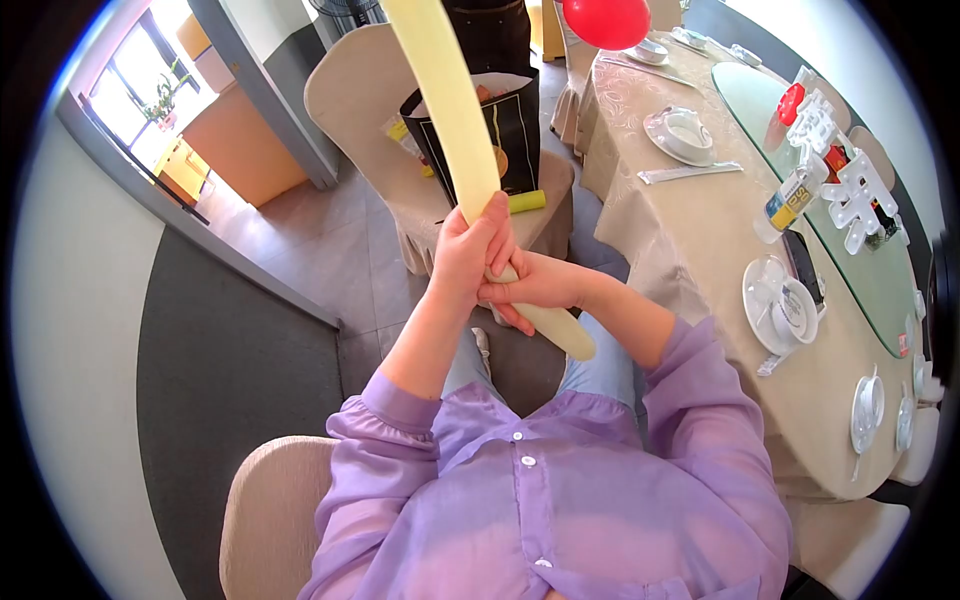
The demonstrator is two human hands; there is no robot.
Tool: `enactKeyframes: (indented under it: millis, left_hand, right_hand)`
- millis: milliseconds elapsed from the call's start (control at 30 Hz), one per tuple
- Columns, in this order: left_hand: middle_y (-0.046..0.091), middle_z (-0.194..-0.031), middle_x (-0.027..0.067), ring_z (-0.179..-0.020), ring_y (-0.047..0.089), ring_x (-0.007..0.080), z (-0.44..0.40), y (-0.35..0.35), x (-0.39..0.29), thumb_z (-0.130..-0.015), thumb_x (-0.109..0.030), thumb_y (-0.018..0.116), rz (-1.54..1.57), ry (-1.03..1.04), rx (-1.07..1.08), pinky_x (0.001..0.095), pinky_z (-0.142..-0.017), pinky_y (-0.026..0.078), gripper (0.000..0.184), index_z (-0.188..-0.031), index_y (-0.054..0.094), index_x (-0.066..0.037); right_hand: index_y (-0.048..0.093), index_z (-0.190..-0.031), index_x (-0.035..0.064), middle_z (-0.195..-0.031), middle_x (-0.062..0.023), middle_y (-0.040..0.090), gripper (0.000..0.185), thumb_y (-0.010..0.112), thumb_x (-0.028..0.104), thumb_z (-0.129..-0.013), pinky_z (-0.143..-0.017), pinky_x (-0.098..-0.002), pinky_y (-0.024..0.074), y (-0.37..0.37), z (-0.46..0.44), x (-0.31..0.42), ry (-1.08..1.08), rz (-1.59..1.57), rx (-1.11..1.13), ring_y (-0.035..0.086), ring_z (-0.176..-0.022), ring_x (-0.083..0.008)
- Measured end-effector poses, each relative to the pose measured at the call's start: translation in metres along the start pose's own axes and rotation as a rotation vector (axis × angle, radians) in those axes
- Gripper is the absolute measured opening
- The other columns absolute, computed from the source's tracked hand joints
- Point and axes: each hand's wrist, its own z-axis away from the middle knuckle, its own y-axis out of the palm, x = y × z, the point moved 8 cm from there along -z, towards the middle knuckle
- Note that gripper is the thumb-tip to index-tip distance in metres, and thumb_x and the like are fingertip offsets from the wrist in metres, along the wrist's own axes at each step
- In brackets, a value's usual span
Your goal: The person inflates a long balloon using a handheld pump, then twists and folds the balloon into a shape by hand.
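Observation:
A long pale-yellow modelling balloon (447, 110) slants through the middle of the view, running up past the top edge. My left hand (474, 248) is wrapped round it, with the long section rising above the fist. Just below and to the right, my right hand (532, 280) grips the balloon close against the left hand. A short rounded end of the balloon sticks out beneath the right hand, over my lap. The fingers overlap, so how the balloon bends or is twisted between them is hidden.
Ahead stands a covered chair (340, 95) holding a black bag (520, 120) and a yellow-green roll (527, 201). To the right, a round table (690, 235) carries wrapped dishes (780, 305), a bottle (790, 200) and white plastic pieces (860, 200). A red balloon (607, 20) is at the top.

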Motion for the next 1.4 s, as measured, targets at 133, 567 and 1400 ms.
enactKeyframes:
  millis: [133, 567, 1400]
  left_hand:
    - [0.052, -0.073, 0.0043, -0.066, 0.053, 0.0157, 0.001, -0.005, 0.006, -0.093, -0.031, 0.043, 0.075, -0.011, -0.128, 0.0341, -0.075, 0.046, 0.026, -0.1, 0.047, -0.006]
    - [0.063, -0.088, 0.013, -0.076, 0.061, 0.0176, 0.091, -0.02, 0.104, -0.085, -0.02, 0.059, -0.045, -0.569, 0.276, 0.0295, -0.073, 0.048, 0.041, -0.116, 0.044, 0.002]
    - [0.056, -0.061, 0.0064, -0.045, 0.053, 0.0115, 0.096, -0.022, 0.103, -0.087, -0.013, 0.049, -0.574, -0.351, -0.022, 0.0226, -0.04, 0.039, 0.02, -0.075, 0.056, 0.002]
  right_hand:
    - [0.05, -0.076, 0.005, -0.057, -0.0052, 0.054, 0.027, 0.052, 0.029, -0.089, -0.045, -0.0288, 0.0447, -0.015, -0.005, -0.018, 0.06, -0.063, -0.015, 0.053, -0.045, -0.0148]
    - [0.054, -0.083, 0.0056, -0.068, -0.0027, 0.056, 0.027, 0.063, 0.03, -0.081, -0.054, -0.0278, 0.0472, -0.061, -0.019, 0.025, -0.28, -0.43, -0.496, 0.056, -0.059, -0.0126]
    - [0.061, -0.075, -0.0024, -0.057, -0.0079, 0.057, 0.045, 0.049, 0.038, -0.09, -0.036, -0.0252, 0.0413, 0.002, 0.01, -0.079, 0.033, -0.274, -0.511, 0.055, -0.045, -0.0151]
